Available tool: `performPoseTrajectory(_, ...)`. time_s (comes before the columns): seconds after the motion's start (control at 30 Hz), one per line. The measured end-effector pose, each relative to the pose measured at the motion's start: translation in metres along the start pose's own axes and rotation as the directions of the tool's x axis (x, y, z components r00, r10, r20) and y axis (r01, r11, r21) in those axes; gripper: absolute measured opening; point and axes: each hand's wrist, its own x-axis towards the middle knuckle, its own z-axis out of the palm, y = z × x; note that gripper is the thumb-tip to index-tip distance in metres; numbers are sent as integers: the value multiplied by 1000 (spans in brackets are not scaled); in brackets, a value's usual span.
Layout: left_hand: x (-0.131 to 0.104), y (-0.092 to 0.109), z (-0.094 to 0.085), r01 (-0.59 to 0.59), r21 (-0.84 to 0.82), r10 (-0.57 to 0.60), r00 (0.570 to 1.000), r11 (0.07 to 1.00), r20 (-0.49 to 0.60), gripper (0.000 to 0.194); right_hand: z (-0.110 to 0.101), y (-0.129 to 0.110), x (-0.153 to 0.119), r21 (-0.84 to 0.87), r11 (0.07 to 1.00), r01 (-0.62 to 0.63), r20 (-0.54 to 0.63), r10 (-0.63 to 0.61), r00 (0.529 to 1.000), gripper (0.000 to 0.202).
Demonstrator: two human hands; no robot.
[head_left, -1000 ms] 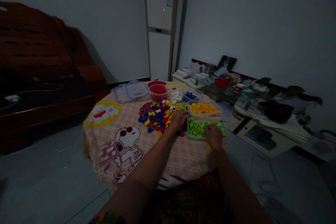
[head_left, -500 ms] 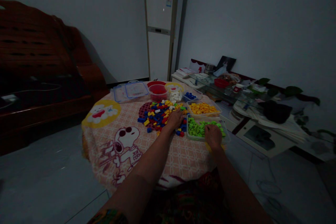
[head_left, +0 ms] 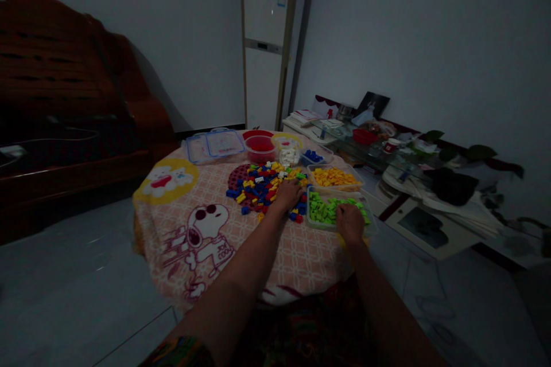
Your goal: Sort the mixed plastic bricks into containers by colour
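My left hand (head_left: 289, 192) rests on the right side of a mixed pile of small bricks (head_left: 258, 186) in red, blue, yellow, white and green; its fingers are too dim and small to read. Over the tub of green bricks (head_left: 322, 206) is my right hand (head_left: 349, 221), its fingers curled together; anything between them is too small to make out. Yellow-orange bricks (head_left: 333, 176) fill a clear tub just behind the green one. Further back, blue bricks (head_left: 313, 156) lie in another tub, beside a heap of white bricks (head_left: 288, 155).
Clear lids with blue rims (head_left: 224, 143) and a round red tub (head_left: 260, 149) occupy the back of the cloth-covered table (head_left: 172, 229). A cluttered glass-topped stand (head_left: 344, 136) is at the right. To the left is a wooden bench (head_left: 64, 69).
The camera view has shifted slightly. Both hands stay in nearly the same places, the left at the pile and the right at the green bricks.
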Motion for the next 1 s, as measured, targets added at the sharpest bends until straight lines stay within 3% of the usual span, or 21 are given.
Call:
performPoseTrajectory(0.2,0,-1,2,26,-30,-26,1000,999,-8,37,0,-1,0,5,1000,-4,-1,4,1000,30)
performPoseTrajectory(0.5,2,-6,-5,-84,-276,30,980,957,-194,34,0,0,-1,12,1000,13,-35,-13,999,29)
performPoseTrajectory(0.63,-3,8,-14,-197,-362,90,952,911,-293,34,-1,-1,-1,9,1000,11,-18,-10,1000,30)
performPoseTrajectory(0.8,-12,33,-15,-309,-425,221,944,851,-244,27,1,0,-1,22,1000,15,-18,-15,1000,29)
performPoseTrajectory(0.9,-13,35,-11,-245,-447,149,959,860,-240,21,3,2,0,28,999,15,-22,-14,1000,28)
performPoseTrajectory(1.0,-15,25,-13,-140,-475,-1,959,869,-284,21,3,3,0,36,999,7,-33,-6,999,30)
